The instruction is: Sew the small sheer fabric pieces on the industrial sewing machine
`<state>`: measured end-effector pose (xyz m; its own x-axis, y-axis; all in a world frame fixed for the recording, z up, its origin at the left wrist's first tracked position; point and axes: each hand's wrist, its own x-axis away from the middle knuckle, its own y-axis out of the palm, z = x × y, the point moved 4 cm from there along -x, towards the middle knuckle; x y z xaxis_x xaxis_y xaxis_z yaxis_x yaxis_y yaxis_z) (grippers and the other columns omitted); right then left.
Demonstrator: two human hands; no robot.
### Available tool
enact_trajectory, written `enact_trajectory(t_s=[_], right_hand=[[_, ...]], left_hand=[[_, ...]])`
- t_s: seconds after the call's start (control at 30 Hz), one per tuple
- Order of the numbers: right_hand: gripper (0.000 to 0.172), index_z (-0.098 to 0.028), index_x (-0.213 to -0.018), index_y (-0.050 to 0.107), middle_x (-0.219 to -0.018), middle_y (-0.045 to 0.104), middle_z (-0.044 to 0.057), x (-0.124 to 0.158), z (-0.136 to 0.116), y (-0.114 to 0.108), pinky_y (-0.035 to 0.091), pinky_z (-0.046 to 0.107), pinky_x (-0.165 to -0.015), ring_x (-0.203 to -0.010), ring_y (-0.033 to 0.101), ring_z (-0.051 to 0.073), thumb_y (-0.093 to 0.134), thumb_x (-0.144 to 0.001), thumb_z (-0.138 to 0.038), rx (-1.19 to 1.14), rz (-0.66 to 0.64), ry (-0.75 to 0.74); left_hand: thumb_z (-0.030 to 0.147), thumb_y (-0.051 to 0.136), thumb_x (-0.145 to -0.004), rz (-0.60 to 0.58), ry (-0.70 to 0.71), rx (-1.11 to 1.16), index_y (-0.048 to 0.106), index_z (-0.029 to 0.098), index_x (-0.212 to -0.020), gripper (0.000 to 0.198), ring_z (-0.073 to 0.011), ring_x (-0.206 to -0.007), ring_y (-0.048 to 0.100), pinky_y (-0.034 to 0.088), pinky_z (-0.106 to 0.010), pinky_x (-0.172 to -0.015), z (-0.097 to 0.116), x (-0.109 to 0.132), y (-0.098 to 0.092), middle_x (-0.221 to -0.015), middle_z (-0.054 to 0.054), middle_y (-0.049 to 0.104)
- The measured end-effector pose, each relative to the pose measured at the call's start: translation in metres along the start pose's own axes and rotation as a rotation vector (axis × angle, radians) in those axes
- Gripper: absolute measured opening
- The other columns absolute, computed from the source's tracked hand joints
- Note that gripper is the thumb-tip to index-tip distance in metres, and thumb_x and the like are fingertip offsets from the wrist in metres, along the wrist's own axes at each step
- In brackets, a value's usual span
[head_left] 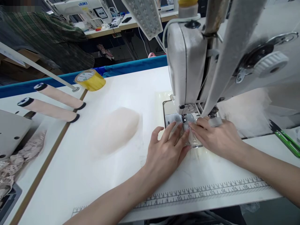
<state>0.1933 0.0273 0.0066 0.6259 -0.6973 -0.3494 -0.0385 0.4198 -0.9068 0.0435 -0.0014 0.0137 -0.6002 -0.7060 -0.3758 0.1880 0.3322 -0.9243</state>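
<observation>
At the white sewing machine (189,65), my left hand (165,148) lies with its fingers spread, tips pressing on a strip of sheer fabric (194,142) just in front of the presser foot (184,118). My right hand (219,137) comes in from the right, fingers closed together on the same fabric beside the foot. Its thumb is hidden, and so is part of the fabric beneath the hands. Left of my hands, a pale beige moulded cup (119,128) rests on the white table. More pale sheer material (246,109) lies behind my right hand.
Two beige thread cones (49,109) and a yellow tape roll (91,80) stand at the left. Green thread snips (286,140) lie far right. A printed ruler (187,197) runs along the front edge. Beyond the blue edging (136,66) are a person in plaid (47,40) and another machine (82,12).
</observation>
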Motion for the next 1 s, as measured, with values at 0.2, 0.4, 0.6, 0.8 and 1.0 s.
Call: enact_trajectory(t_s=[0.2, 0.4, 0.6, 0.8, 1.0], right_hand=[[0.029, -0.021, -0.110, 0.068, -0.079, 0.069, 0.007, -0.001, 0.004, 0.002, 0.020, 0.030, -0.046, -0.056, 0.051, 0.015, 0.051, -0.086, -0.015, -0.013, 0.007, -0.001], [0.029, -0.021, -0.108, 0.069, -0.080, 0.068, 0.007, -0.001, 0.005, 0.000, 0.021, 0.029, -0.047, -0.059, 0.051, 0.015, 0.052, -0.086, -0.014, -0.013, 0.031, -0.007], [0.028, -0.021, -0.109, 0.069, -0.079, 0.069, 0.006, -0.002, 0.004, -0.002, 0.019, 0.029, -0.047, -0.056, 0.051, 0.014, 0.052, -0.087, -0.018, 0.022, 0.027, 0.002], [0.032, -0.023, -0.115, 0.066, -0.080, 0.069, 0.006, -0.004, 0.006, 0.001, 0.018, 0.028, -0.047, -0.054, 0.052, 0.013, 0.049, -0.089, -0.019, 0.044, -0.021, 0.036], [0.028, -0.021, -0.110, 0.069, -0.085, 0.070, 0.005, -0.003, 0.011, -0.005, 0.022, 0.028, -0.046, -0.056, 0.055, 0.014, 0.051, -0.090, -0.021, 0.018, 0.003, 0.037]], left_hand=[[0.033, 0.049, -0.094, 0.003, -0.012, -0.006, 0.058, 0.020, -0.123, 0.033, -0.0248, -0.122, 0.050, 0.034, -0.043, -0.094, 0.000, -0.003, 0.003, -0.125, -0.010, 0.062], [0.036, 0.048, -0.095, 0.003, -0.024, 0.001, 0.058, 0.020, -0.123, 0.035, -0.0252, -0.123, 0.049, 0.034, -0.043, -0.094, 0.000, -0.002, 0.004, -0.126, -0.011, 0.061], [0.037, 0.050, -0.093, 0.021, -0.033, 0.007, 0.059, 0.021, -0.122, 0.034, -0.0268, -0.123, 0.048, 0.033, -0.044, -0.095, -0.002, -0.002, 0.005, -0.125, -0.010, 0.062], [0.038, 0.045, -0.096, 0.002, -0.045, 0.012, 0.057, 0.023, -0.125, 0.035, -0.0227, -0.124, 0.048, 0.032, -0.043, -0.096, -0.005, -0.004, 0.006, -0.127, -0.008, 0.061], [0.042, 0.042, -0.096, -0.035, -0.054, 0.025, 0.053, 0.023, -0.129, 0.039, -0.0247, -0.125, 0.045, 0.032, -0.045, -0.096, -0.007, -0.005, 0.009, -0.133, -0.007, 0.056]])
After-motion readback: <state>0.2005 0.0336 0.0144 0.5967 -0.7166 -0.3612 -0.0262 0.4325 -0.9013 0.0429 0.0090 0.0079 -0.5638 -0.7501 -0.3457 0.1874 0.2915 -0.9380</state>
